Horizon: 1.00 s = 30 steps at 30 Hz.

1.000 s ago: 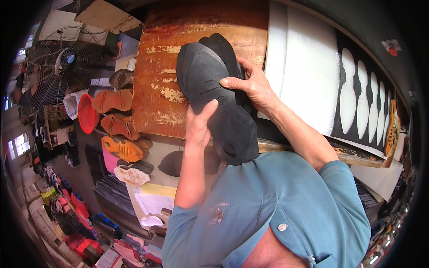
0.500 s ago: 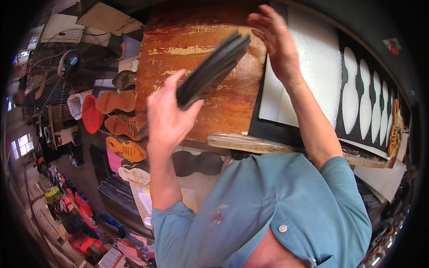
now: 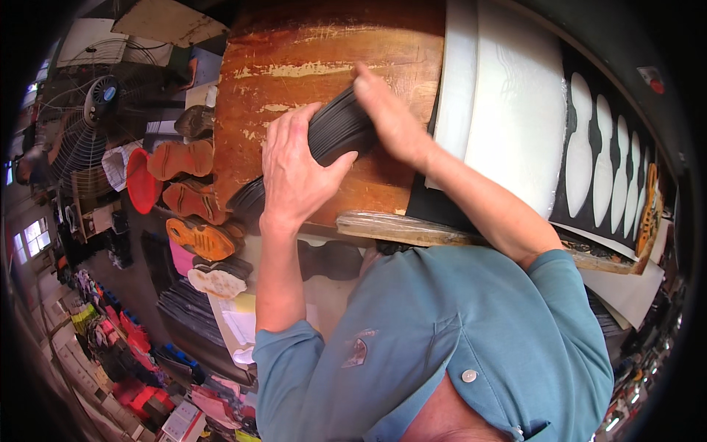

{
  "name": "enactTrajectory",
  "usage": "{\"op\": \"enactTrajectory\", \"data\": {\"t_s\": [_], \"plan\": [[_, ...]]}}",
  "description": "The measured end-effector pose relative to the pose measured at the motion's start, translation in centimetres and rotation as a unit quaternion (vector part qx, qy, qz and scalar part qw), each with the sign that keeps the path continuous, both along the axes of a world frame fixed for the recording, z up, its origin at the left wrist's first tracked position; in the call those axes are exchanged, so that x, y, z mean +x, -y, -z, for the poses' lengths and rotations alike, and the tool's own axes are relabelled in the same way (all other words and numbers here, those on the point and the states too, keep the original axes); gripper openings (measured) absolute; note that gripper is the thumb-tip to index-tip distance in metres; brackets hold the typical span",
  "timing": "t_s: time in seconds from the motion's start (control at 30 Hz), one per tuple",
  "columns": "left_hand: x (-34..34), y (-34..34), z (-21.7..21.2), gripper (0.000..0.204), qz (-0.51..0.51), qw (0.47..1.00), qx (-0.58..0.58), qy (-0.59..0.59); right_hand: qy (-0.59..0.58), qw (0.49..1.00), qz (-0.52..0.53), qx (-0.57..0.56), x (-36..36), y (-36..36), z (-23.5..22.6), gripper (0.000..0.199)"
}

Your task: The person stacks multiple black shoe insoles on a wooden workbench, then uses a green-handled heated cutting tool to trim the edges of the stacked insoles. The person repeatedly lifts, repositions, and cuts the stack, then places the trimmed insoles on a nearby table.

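Note:
A thick stack of thin black sheets [image 3: 339,129] slants over a worn wooden board [image 3: 294,44]. My left hand [image 3: 291,166] is closed around its middle, thumb on the near side and fingers over the far side. The stack's lower left end shows past my wrist, near the board's edge. At the upper right end, my right hand [image 3: 390,118] lies against the sheets with its fingers stretched out. Its palm side is hidden, and it is slightly blurred.
Left of the board lie brown shoe soles [image 3: 180,160], an orange sole [image 3: 202,237], a whitish sole [image 3: 219,281] and a red oval piece [image 3: 142,180]. White sheets [image 3: 508,96] and a black sheet with long cut-outs [image 3: 589,147] lie at right. A fan [image 3: 103,96] stands far left.
My right hand has come down and left from the air above the board onto the stack's end. The stack, blurred earlier, is now steadier and lower in my left hand.

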<state>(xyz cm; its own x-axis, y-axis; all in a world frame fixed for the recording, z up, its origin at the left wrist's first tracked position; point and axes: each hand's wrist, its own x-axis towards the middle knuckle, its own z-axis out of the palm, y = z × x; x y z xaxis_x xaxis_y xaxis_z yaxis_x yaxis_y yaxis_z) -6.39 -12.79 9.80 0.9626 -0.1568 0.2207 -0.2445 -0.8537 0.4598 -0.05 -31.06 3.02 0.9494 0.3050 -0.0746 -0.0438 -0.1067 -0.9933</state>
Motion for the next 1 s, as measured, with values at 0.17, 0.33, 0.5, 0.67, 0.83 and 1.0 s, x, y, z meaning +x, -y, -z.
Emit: {"op": "enactTrajectory", "data": {"t_s": [0.17,0.33,0.5,0.67,0.83,1.0], "plan": [[-0.8,-0.5,0.1,0.074,0.004,0.998,-0.033,-0.044,0.091,0.996,-0.014,-0.017,-1.1,-1.2,-0.1,0.088],[-2.2,-1.9,0.0,0.074,-0.036,0.993,-0.065,-0.092,0.09,0.993,-0.05,-0.05,-0.6,0.2,0.1,0.083],[-2.9,-2.0,0.7,0.076,-0.048,0.99,-0.087,-0.105,0.11,0.992,-0.029,-0.059,-1.1,-0.1,-0.1,0.079],[-3.1,-2.5,1.1,0.075,-0.011,0.996,0.062,0.066,0.152,0.984,0.092,0.002,0.1,-0.6,-1.0,0.071],[-3.7,-2.1,2.3,0.073,-0.017,0.998,0.0,0.058,0.088,0.989,-0.102,-0.055,-0.7,0.2,-1.1,0.072],[-3.5,-1.4,0.6,0.061,-0.149,0.976,-0.118,-0.105,0.058,0.993,-0.095,-0.024,-1.0,0.9,-1.7,0.084]]}}
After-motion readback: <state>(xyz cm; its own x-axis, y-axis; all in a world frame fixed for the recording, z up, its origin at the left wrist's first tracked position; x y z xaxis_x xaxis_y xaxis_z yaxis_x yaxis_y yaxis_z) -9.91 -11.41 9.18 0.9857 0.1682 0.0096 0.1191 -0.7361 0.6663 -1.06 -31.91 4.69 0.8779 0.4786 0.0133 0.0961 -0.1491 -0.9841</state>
